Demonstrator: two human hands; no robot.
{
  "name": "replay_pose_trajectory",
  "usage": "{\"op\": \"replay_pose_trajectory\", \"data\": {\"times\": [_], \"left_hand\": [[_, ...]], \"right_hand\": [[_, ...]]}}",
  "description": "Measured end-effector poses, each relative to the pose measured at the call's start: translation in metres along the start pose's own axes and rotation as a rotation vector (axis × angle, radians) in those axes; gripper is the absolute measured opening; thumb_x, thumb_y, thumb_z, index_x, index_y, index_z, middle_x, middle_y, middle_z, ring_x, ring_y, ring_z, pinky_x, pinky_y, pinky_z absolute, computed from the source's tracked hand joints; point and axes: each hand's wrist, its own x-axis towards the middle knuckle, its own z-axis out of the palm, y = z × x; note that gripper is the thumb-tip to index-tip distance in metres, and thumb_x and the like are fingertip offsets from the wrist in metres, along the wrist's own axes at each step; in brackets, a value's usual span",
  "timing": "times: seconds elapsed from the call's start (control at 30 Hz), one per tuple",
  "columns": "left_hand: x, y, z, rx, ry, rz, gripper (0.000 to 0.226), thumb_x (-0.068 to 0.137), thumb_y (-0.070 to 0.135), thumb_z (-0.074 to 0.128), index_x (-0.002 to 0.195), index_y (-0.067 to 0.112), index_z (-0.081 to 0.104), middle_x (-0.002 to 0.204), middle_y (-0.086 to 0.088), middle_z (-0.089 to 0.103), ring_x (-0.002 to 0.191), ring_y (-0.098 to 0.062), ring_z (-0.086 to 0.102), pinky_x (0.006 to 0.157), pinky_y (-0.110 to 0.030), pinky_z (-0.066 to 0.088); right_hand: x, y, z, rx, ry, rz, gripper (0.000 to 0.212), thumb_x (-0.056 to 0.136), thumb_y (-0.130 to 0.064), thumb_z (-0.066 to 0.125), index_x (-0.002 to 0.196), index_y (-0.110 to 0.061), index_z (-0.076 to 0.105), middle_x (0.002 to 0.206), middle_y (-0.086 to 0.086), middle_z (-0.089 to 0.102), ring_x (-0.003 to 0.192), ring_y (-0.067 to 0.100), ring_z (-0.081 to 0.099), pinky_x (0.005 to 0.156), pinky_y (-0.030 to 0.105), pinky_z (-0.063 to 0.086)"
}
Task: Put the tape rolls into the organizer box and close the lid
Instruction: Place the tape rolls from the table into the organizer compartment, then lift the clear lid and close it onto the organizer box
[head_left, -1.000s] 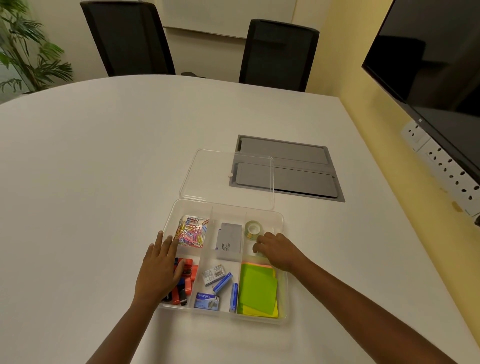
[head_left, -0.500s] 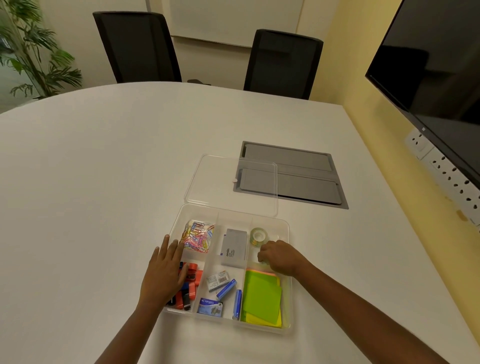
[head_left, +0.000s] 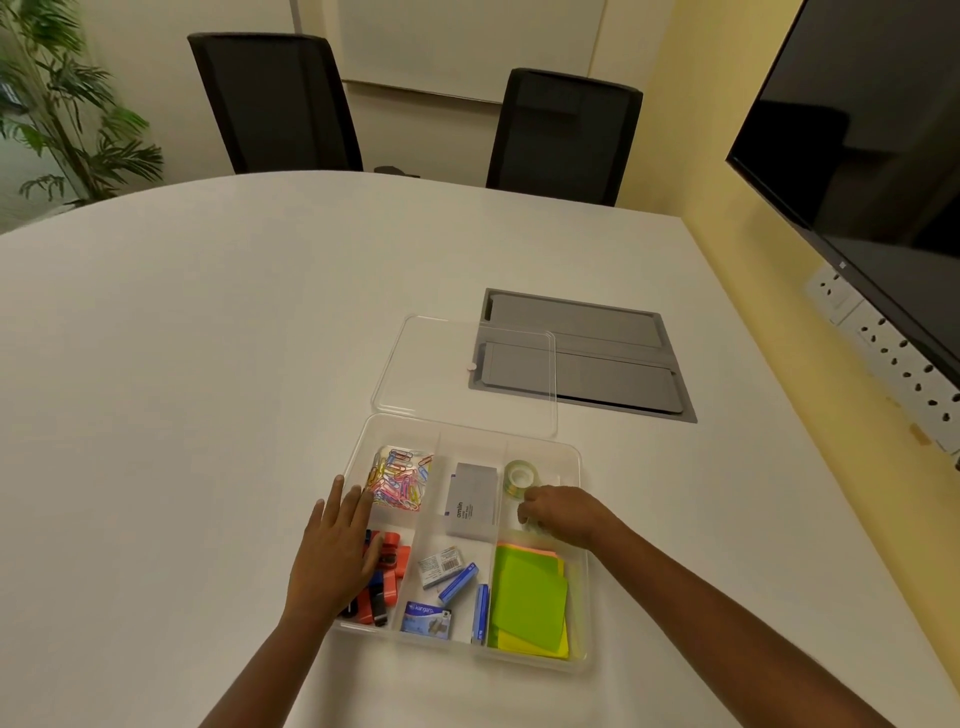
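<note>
- Our left hand (head_left: 332, 556) stays flat, fingers spread, on the organizer box (head_left: 583, 551).
- Our right hand (head_left: 558, 512), fingers curled over something hidden, has barely moved.
- One tape roll (head_left: 518, 477) sits in the far-right compartment.
- Beyond, the lid (head_left: 431, 369) remains open on the worktop (head_left: 208, 338).

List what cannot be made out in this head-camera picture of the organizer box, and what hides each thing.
- Head view: right hand covers whatever its fingers hold, beside the tape roll.
- Left hand hides part of the red items.
- Print on the grey box: too small.
</note>
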Motion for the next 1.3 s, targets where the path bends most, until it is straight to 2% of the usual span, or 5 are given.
{"op": "replay_pose_trajectory", "data": {"times": [0.37, 0.63, 0.87, 1.07, 1.3], "left_hand": [[-0.006, 0.007, -0.013, -0.016, -0.037, -0.030, 0.088, 0.088, 0.051, -0.007, 0.114, 0.000, 0.060, 0.118, -0.023, 0.064, 0.117, -0.044, 0.052, 0.086, -0.057, 0.050], [-0.003, 0.001, -0.002, -0.065, 0.019, 0.019, 0.113, 0.064, 0.066, -0.029, 0.136, 0.008, 0.036, 0.147, -0.015, 0.036, 0.141, -0.035, 0.018, 0.113, -0.048, 0.023], [-0.004, 0.002, -0.009, -0.101, -0.017, 0.016, 0.100, 0.077, 0.061, -0.018, 0.127, 0.005, 0.050, 0.137, -0.018, 0.050, 0.134, -0.040, 0.034, 0.105, -0.052, 0.035], [-0.003, -0.001, -0.006, -0.152, -0.014, 0.043, 0.095, 0.075, 0.065, -0.014, 0.138, 0.012, 0.034, 0.151, -0.012, 0.027, 0.141, -0.035, 0.017, 0.114, -0.046, 0.023], [0.012, -0.015, -0.003, -0.383, 0.020, -0.010, 0.058, 0.094, 0.035, 0.036, 0.144, 0.023, 0.009, 0.157, -0.001, 0.006, 0.144, -0.018, 0.011, 0.115, -0.036, 0.021]], "right_hand": [[0.003, -0.003, -0.010, 0.282, 0.188, 0.137, 0.041, 0.082, 0.002, 0.051, 0.119, -0.014, 0.058, 0.125, 0.009, 0.056, 0.112, 0.026, 0.052, 0.086, 0.037, 0.047], [0.030, -0.019, -0.016, 0.065, 0.222, 0.457, 0.034, 0.088, -0.025, 0.057, 0.119, -0.010, 0.054, 0.128, 0.010, 0.049, 0.115, 0.027, 0.046, 0.091, 0.039, 0.042], [0.031, -0.033, -0.014, -0.121, 0.313, 0.467, 0.039, 0.024, -0.027, 0.095, 0.051, -0.015, 0.070, 0.059, 0.001, 0.068, 0.049, 0.014, 0.063, 0.038, 0.018, 0.045], [0.027, -0.027, -0.017, 0.100, 0.290, 0.470, 0.037, 0.087, -0.034, 0.058, 0.119, -0.016, 0.056, 0.129, 0.006, 0.050, 0.115, 0.024, 0.047, 0.089, 0.036, 0.042], [0.013, -0.010, -0.025, 0.354, 0.508, 0.576, 0.035, 0.090, -0.028, 0.055, 0.123, -0.016, 0.054, 0.131, 0.007, 0.050, 0.119, 0.023, 0.047, 0.095, 0.036, 0.043]]}}
